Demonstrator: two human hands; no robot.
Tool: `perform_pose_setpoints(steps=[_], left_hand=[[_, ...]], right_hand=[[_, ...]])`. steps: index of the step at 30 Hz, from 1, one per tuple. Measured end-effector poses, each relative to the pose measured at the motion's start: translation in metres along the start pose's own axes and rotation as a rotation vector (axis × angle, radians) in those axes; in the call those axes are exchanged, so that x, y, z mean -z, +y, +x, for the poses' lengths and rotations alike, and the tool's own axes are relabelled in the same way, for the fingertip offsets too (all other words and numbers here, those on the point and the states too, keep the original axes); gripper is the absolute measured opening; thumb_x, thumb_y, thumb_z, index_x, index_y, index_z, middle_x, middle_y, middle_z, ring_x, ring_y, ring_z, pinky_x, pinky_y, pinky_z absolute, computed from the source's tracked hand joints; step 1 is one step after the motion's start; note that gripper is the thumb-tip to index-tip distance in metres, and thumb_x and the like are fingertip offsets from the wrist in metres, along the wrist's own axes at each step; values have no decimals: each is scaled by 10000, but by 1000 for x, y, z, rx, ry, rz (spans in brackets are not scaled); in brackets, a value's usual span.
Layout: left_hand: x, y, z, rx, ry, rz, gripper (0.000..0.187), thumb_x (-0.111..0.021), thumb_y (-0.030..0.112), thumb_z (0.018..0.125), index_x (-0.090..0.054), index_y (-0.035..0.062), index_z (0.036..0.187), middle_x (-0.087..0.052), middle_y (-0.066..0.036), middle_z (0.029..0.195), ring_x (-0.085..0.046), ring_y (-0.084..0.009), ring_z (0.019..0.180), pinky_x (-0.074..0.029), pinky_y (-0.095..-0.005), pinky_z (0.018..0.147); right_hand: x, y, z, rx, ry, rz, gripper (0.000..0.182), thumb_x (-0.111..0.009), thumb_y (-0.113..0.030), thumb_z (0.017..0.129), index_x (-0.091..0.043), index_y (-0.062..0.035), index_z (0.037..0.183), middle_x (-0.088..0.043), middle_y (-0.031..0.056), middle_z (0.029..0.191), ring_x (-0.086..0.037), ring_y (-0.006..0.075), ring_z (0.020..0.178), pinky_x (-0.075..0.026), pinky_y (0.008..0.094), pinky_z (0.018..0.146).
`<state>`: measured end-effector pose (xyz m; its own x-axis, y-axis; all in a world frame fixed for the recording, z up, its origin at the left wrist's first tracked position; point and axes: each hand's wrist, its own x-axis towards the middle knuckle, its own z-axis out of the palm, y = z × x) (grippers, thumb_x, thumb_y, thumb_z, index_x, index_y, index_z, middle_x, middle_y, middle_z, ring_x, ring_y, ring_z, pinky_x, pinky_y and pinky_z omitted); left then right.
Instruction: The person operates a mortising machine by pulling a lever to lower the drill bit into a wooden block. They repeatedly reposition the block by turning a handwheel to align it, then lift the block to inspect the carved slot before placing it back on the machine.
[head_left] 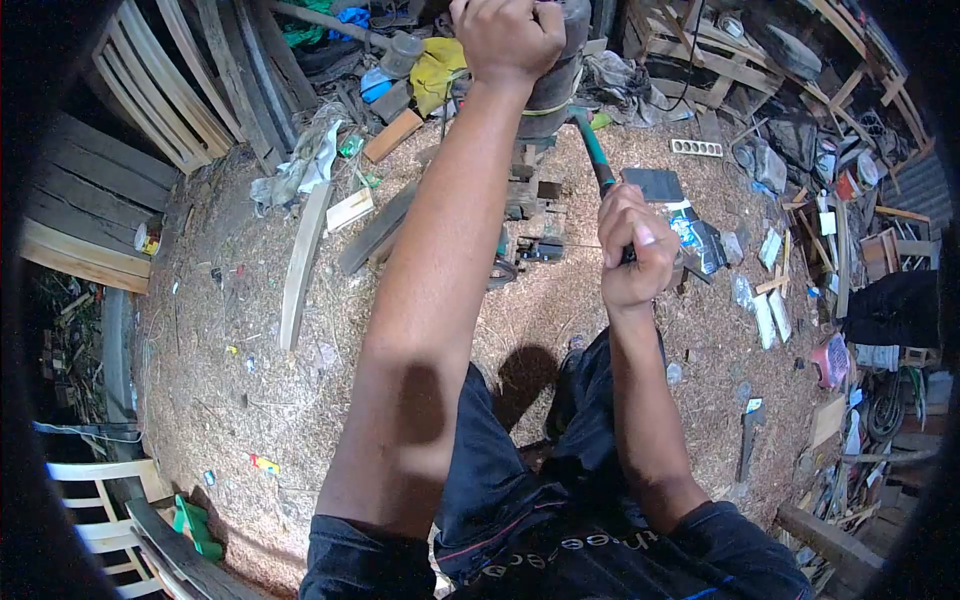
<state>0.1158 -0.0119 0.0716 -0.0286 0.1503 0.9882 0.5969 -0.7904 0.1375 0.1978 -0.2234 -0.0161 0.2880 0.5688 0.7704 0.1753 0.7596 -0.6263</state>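
My left hand (507, 40) is raised at the top edge of the view with its fingers curled in. It overlaps a dark, thick upright block (552, 92), and whatever its fingers close on is hidden. Lower and to the right, my right hand (637, 240) is wrapped around the black grip of a green-shafted tool (592, 145). The tool slants up and left from the fist, its far end beside the foot of the block. Beneath the block is a worn wooden stand (528, 195).
Wood shavings cover the ground (300, 400). A long board (306, 265) lies to the left, near curved slats (150, 85). A yellow cloth (437, 75) sits behind my left forearm. At right are a dark flat plate (652, 184), a pink object (830, 360) and scrap wood.
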Motion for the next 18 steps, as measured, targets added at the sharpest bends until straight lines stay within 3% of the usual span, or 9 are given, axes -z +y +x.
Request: perform_pose_setpoints(steps=[6, 7, 10, 12, 13, 15, 16, 17, 18], left_hand=[[-21, -17, 1, -45, 33, 26, 185, -545, 206, 775, -703, 124, 723, -710, -65, 796, -662, -290, 789, -473, -403, 811], [-18, -13, 3, -32, 18, 11, 187, -545, 204, 782, -702, 116, 732, -708, -73, 805, -658, -296, 800, -465, -410, 821], [-14, -9, 9, -94, 72, -4, 193, -544, 210, 798, -703, 113, 751, -707, -85, 827, -654, -306, 820, -455, -415, 835], [-10, -12, 15, -52, -31, -28, 196, -547, 223, 822, -698, 102, 785, -705, -94, 849, -649, -309, 857, -445, -422, 867], [-11, -15, 17, -55, -38, -35, 195, -552, 226, 822, -689, 94, 778, -704, -90, 846, -650, -302, 863, -444, -422, 873], [-11, -19, 21, -76, -26, -40, 204, -569, 237, 834, -679, 71, 794, -703, -100, 868, -653, -308, 878, -451, -416, 874], [-10, -19, 24, -69, -45, -57, 201, -572, 233, 837, -680, 66, 805, -703, -105, 879, -653, -311, 889, -451, -418, 878], [-7, -18, 26, -64, -63, -73, 199, -574, 228, 839, -680, 61, 816, -704, -110, 891, -653, -315, 899, -452, -419, 881], [-4, -17, 27, -62, -82, -91, 197, -577, 224, 842, -680, 57, 826, -704, -115, 903, -652, -319, 910, -452, -420, 885]], right_hand=[[-2, 1, 32, -84, -8, 21, 636, -309, -426, 993, -396, -69, 474, -432, 41, 471, -407, 183, 510, -352, 327, 622], [3, 17, 39, -26, -48, 91, 743, -184, -528, 1040, -434, -59, 521, -497, 48, 546, -450, 172, 567, -367, 302, 646], [-17, 24, 113, 223, 185, 12, 525, -321, -417, 1073, -577, -9, 862, -598, 107, 807, -538, 197, 712, -433, 317, 756], [-23, 40, 151, 397, 289, -290, 336, -542, -237, 1030, -553, 39, 1222, -643, 192, 1017, -640, 323, 867, -486, 382, 862], [-22, 52, 173, 487, 348, -412, 427, -487, -336, 1027, -590, 34, 1214, -658, 217, 1021, -654, 305, 907, -500, 383, 829], [-18, 53, 187, 338, 279, -480, 680, -455, -532, 990, -486, 46, 1346, -577, 278, 1217, -571, 325, 1141, -456, 408, 932], [-16, 47, 191, 111, 151, -419, 882, -476, -631, 956, -345, 63, 1485, -482, 314, 1410, -473, 363, 1336, -400, 434, 1068], [-20, 69, 204, 439, 348, -681, 358, -589, -230, 1002, -598, -22, 1293, -693, 225, 922, -674, 329, 788, -518, 378, 735], [-12, 87, 214, 369, 300, -669, 364, -590, -216, 995, -583, -4, 1292, -678, 243, 988, -656, 366, 882, -517, 400, 774]])
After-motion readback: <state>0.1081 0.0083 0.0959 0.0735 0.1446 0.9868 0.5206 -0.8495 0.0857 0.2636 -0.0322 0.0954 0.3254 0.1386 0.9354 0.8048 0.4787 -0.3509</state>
